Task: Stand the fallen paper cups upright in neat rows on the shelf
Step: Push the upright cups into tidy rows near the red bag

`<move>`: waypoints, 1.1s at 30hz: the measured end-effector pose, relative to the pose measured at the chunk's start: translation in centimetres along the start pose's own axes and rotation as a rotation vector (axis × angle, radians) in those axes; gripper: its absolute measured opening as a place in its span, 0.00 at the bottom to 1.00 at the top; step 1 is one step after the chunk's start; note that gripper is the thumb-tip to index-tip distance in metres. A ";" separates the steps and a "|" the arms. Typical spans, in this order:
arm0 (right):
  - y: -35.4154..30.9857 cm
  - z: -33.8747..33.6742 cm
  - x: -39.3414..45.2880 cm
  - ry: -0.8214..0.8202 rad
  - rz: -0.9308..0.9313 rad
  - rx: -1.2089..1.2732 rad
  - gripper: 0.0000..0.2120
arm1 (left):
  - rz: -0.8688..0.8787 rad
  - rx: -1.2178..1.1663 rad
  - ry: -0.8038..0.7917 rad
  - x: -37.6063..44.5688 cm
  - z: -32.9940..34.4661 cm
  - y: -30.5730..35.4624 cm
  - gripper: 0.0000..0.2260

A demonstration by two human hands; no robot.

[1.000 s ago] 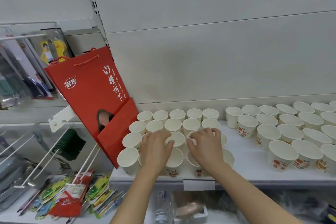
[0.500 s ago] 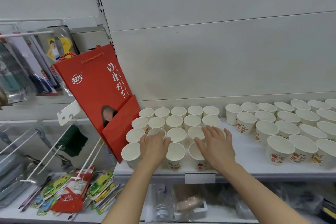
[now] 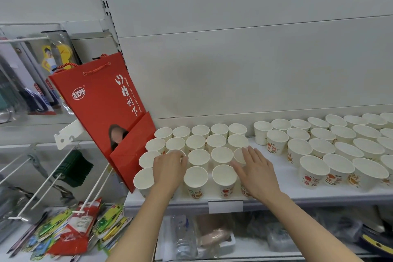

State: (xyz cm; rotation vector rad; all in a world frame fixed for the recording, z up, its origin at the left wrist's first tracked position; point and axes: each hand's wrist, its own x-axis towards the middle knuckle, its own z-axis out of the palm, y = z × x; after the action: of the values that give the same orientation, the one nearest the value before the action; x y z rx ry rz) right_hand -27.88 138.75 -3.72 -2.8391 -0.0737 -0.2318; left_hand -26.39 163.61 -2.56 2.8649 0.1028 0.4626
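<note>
On the shelf (image 3: 287, 194) the left block of paper cups (image 3: 198, 156) stands upright in rows — both hands low at its front. The right hand (image 3: 256, 173), fingers spread flat, lies at 3 o'clock against the block's edge; the left hand (image 3: 168, 169), curled over a cup at 9 o'clock — grip unclear — is equally near.

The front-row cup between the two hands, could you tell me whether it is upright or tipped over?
Upright. The cup stands on the shelf with its round open mouth facing up and its printed side wall below, between the left hand and right hand.
</note>
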 end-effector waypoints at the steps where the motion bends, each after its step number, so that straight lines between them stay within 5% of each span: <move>1: 0.2 -0.1 -0.5 0.018 -0.002 0.023 0.35 | 0.015 -0.024 0.032 -0.8 0.0 0.2 0.10; 7: 3.5 0.3 -6.5 0.194 -0.100 0.242 0.34 | 0.325 -0.195 0.060 -8.2 2.0 3.8 0.27; 15: 3.6 0.9 -5.5 0.149 0.049 0.524 0.36 | 0.416 -0.134 0.082 -6.7 3.8 6.9 0.09; 25: 5.0 -0.4 -5.2 0.056 0.026 0.549 0.35 | 0.328 -0.248 0.101 -5.4 2.5 8.0 0.11; 33: 16.1 -5.4 3.5 0.424 -0.048 0.322 0.15 | 0.397 -0.110 0.014 5.2 2.2 18.1 0.07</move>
State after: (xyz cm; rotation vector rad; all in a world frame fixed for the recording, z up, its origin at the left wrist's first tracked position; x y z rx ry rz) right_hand -24.05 121.87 -2.57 -2.4149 -0.0800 -0.7527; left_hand -20.19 146.15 1.38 2.7715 -0.4816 0.5410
